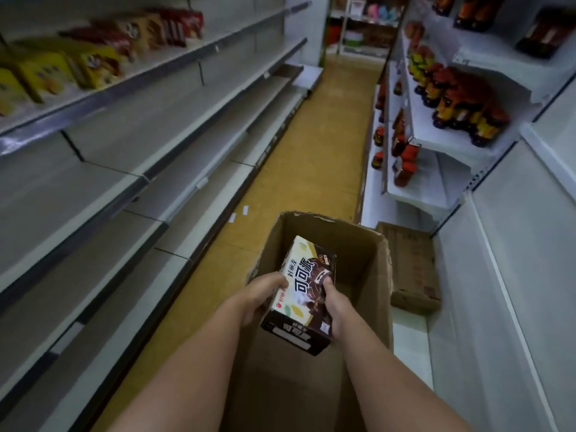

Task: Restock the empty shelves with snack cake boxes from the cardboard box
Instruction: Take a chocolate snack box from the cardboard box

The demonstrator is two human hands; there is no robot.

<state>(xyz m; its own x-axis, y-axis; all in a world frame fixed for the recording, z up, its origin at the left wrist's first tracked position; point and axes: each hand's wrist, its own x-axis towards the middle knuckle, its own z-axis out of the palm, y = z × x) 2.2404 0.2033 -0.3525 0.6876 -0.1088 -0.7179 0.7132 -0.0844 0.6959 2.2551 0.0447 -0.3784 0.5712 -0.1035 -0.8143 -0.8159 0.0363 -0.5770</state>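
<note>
Narrow shop aisle, yellow-ochre floor [327,157] running away from the camera. Left side: grey metal shelving [162,169], several tiers, flat smooth decks with dark front rails, lower tiers bare. Top tier at far left carries blurred yellow packets [40,76] and red packets [174,26]; labels unreadable. Right side: white shelving [436,145] with rows of dark bottles with red caps [467,101] and small jars [378,135] lower down. Two small white paper slips [239,213] lie on the floor near the left shelf base. A closed, flat brown carton [411,269] sits on the bottom white deck at right.

Cardboard box [374,275] stands open on the floor mid-aisle, plain brown corrugated, top flaps up and a bit ragged, inside looks empty apart from what is held over it.

Snack cake box [307,294]: rectangular printed carton, cream and dark brown, large Chinese lettering, chocolate cake picture. It is held tilted, above the opening of the cardboard box.

Left hand [265,294] grips the carton's left edge, fingers wrapped under, thumb on top. Right hand [335,302] grips the right edge, thumb on the printed face. Both forearms are bare, extended forward and down, converging on the carton.
</note>
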